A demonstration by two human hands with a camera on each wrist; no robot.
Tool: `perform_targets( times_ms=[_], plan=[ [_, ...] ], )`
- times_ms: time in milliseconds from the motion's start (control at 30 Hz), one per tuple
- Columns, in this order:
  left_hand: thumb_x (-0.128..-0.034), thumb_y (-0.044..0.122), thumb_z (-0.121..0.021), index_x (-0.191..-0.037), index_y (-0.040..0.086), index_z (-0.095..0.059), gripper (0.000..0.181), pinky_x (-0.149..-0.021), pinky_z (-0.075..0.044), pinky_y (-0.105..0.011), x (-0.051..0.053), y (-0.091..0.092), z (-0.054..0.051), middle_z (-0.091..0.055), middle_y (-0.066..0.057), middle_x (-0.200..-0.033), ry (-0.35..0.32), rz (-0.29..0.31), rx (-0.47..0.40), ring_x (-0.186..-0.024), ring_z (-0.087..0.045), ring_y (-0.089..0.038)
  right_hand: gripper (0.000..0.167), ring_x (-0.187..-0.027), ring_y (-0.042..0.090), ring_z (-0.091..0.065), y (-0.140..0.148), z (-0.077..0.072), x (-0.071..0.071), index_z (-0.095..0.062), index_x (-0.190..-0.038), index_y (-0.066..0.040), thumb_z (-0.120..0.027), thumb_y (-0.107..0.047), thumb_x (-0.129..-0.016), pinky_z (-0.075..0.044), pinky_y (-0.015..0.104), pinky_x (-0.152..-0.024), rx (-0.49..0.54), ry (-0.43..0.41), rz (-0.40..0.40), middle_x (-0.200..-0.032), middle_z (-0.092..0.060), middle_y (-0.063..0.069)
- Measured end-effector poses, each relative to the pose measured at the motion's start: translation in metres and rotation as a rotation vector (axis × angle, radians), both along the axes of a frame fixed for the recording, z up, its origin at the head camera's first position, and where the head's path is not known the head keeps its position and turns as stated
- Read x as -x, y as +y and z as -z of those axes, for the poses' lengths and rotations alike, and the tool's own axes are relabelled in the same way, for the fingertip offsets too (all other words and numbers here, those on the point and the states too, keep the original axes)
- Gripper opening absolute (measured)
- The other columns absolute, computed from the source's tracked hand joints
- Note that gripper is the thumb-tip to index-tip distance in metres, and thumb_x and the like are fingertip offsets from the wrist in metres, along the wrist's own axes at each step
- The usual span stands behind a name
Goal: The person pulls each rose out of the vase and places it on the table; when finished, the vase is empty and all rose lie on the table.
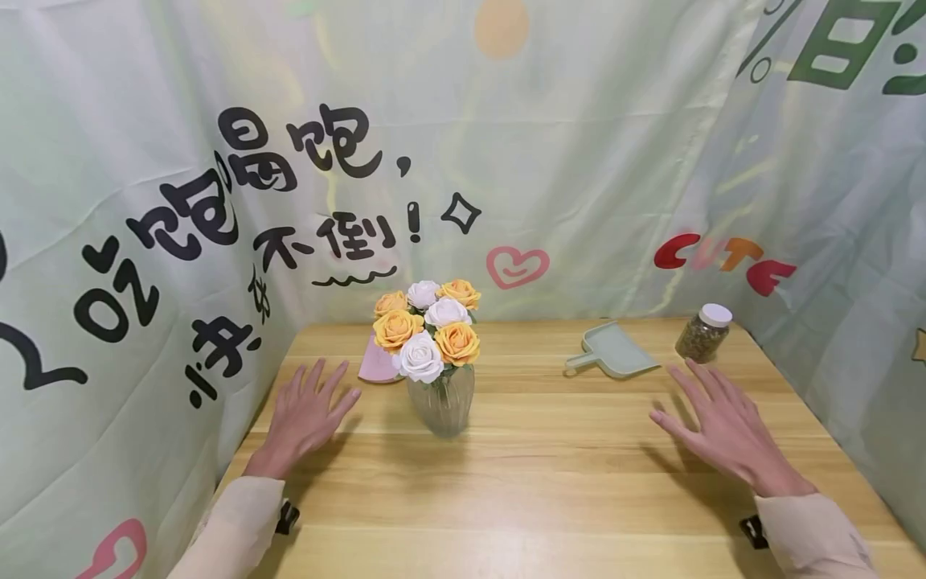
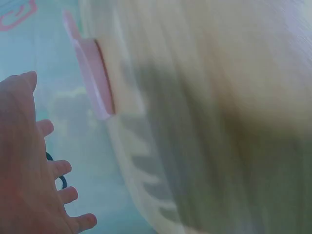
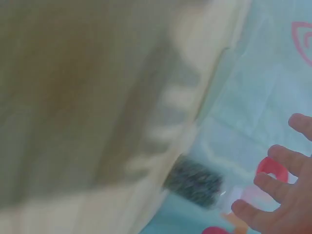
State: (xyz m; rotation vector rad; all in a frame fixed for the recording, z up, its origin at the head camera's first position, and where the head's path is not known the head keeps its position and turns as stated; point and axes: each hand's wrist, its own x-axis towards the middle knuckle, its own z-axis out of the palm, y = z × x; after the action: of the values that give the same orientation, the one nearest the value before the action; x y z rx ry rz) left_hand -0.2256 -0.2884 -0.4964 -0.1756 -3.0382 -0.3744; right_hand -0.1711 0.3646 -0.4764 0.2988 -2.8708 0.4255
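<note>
Both hands hover over the wooden table with fingers spread, holding nothing. My left hand (image 1: 307,414) is at the left side, nearest to a pink dustpan-like piece (image 1: 378,362) partly hidden behind a vase. The ribbed glass vase (image 1: 443,406) holds orange roses (image 1: 457,344) and white roses (image 1: 421,358). On the right, my right hand (image 1: 727,426) is just in front of a clear jar (image 1: 700,338) with a white lid and dark dried contents. A grey-green dustpan (image 1: 618,351) lies to the left of that jar. The right wrist view shows the jar (image 3: 194,181) blurred, beyond the fingers.
The wooden table (image 1: 535,482) reaches back to a pale printed curtain (image 1: 593,177), which encloses it at the back and on both sides. Dark lettering and a pink heart mark the cloth. A dark strap piece (image 1: 287,517) sits at the left cuff.
</note>
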Motion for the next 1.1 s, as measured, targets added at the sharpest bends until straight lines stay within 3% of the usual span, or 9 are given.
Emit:
perform_targets(
  times_ms=[367,667,933,1100],
  plan=[
    [-0.1112,0.069,-0.038,-0.173,0.024,-0.032,0.076,-0.127,-0.019,-0.084,0.008,0.027,-0.020,-0.019,-0.023,-0.180,0.051,0.071,-0.046,-0.163,-0.018,-0.055,0.085,-0.150,0.051,-0.042,-0.058,-0.029,0.022,-0.043,-0.168,-0.021,-0.081,-0.047,-0.096,-0.042,0.080,-0.111,0.118,0.133,-0.145,-0.166,-0.045,0.022],
    [-0.1106,0.066,-0.044,-0.173,0.025,-0.032,0.075,-0.128,-0.022,-0.082,0.005,0.052,-0.036,-0.020,-0.014,-0.182,0.094,0.152,-0.148,-0.166,-0.020,-0.046,0.073,-0.150,0.044,-0.046,-0.117,-0.045,0.040,-0.052,-0.161,-0.014,-0.080,-0.039,-0.099,-0.041,0.073,-0.119,0.170,0.222,-0.270,-0.163,-0.052,0.015],
    [-0.1093,0.058,-0.056,-0.172,0.021,-0.034,0.076,-0.127,-0.029,-0.079,-0.003,0.071,-0.051,-0.026,-0.009,-0.181,0.117,0.299,-0.279,-0.166,-0.025,-0.040,0.068,-0.142,0.034,-0.055,-0.170,-0.061,0.049,-0.058,-0.156,-0.015,-0.083,-0.035,-0.096,-0.049,0.063,-0.117,0.247,0.302,-0.423,-0.154,-0.062,0.010],
    [-0.1082,0.050,-0.062,-0.174,0.019,-0.027,0.081,-0.130,-0.031,-0.075,-0.005,0.077,-0.049,-0.024,-0.009,-0.181,0.100,0.389,-0.397,-0.166,-0.026,-0.039,0.063,-0.136,0.032,-0.060,-0.201,-0.063,0.050,-0.062,-0.152,-0.012,-0.082,-0.032,-0.096,-0.053,0.062,-0.114,0.312,0.324,-0.505,-0.147,-0.067,0.009]
  ],
)
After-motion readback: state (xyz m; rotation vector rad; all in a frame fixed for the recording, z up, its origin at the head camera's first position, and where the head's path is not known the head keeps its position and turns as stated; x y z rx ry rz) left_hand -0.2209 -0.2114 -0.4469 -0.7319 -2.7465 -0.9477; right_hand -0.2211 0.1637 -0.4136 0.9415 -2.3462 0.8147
